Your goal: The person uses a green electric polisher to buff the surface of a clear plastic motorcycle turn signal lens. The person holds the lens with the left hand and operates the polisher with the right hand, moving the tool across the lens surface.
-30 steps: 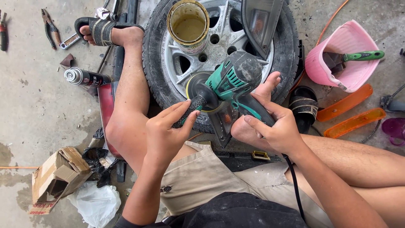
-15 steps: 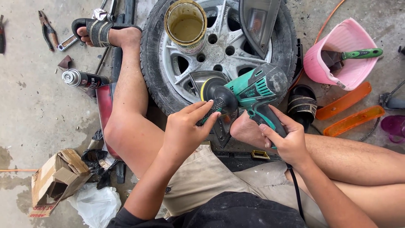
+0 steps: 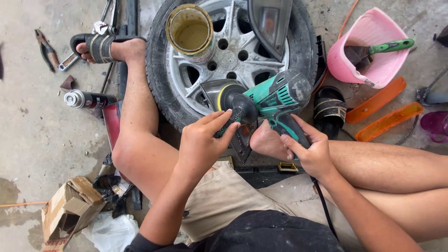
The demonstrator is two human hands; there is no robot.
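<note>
The green polisher (image 3: 275,100) sits over the wheel (image 3: 224,60), looking heavy and rigid. The right hand (image 3: 310,151) wraps its rear grip, the left hand (image 3: 205,142) closes around the black side knob (image 3: 242,112): sensible holds. A tin (image 3: 190,31) stands beyond.

Item: green and black corded power polisher (image 3: 275,100)
Finish: dusty, smeared grey across the motor housing
Pose: lying roughly level, head to the left, handle angled down to the right
Head: round dark pad (image 3: 219,93) with a yellow edge, just above the black side knob (image 3: 242,112)
Location: over the lower rim of a car wheel, above the person's lap
Cord: black, trailing down from the handle
</note>
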